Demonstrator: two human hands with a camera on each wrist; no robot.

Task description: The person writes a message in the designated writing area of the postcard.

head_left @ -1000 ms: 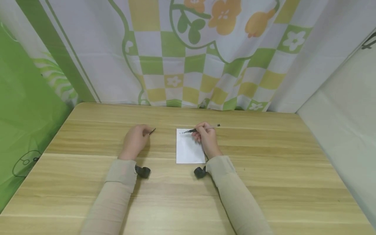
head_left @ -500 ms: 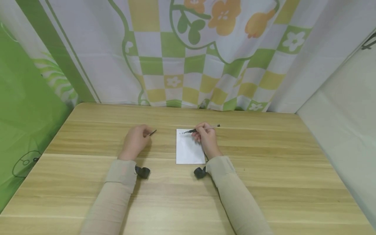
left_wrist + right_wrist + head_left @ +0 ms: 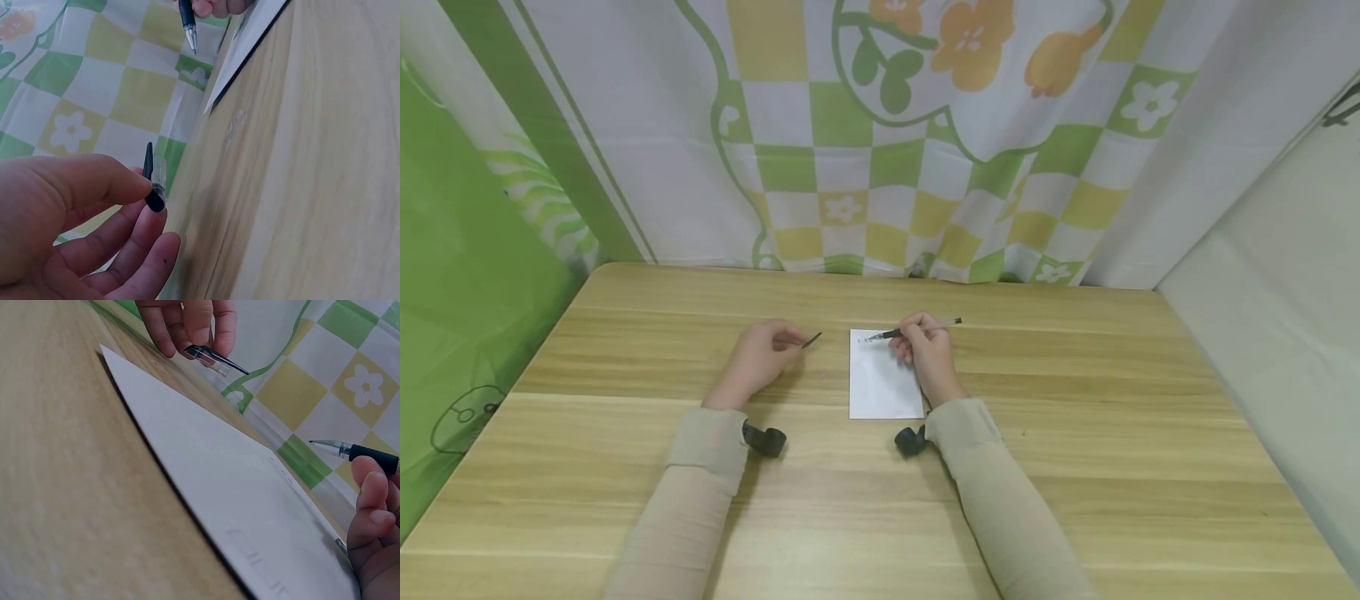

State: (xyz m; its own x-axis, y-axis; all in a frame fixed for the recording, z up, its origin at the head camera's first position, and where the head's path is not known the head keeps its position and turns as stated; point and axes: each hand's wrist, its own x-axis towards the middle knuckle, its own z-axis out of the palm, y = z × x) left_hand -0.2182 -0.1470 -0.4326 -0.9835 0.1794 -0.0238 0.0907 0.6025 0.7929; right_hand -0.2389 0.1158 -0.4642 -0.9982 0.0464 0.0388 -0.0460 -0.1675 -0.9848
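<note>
My left hand (image 3: 762, 354) pinches a clear pen cap (image 3: 159, 172) with a black end and clip between thumb and fingers, just above the table left of the paper. In my right hand (image 3: 931, 354) is a black-gripped pen (image 3: 891, 333), its bare tip pointing left over the top of a white notepad (image 3: 886, 383). The right wrist view shows the pen tip raised off the notepad's surface. Small dark marks run along the notepad's top edge. Part of the notepad's right side lies beneath the right hand.
A wood-grain table (image 3: 1075, 467) bears everything. Behind it hangs a checked, flowered curtain (image 3: 925, 167). A black wrist camera (image 3: 765, 441) sits at the left cuff, and another black camera (image 3: 911, 441) at the right cuff. A green sheet (image 3: 467, 292) covers the left side.
My left hand has moved right toward the notepad with the pen cap, its fingers reaching out a little more. The right hand and pen have stayed in place.
</note>
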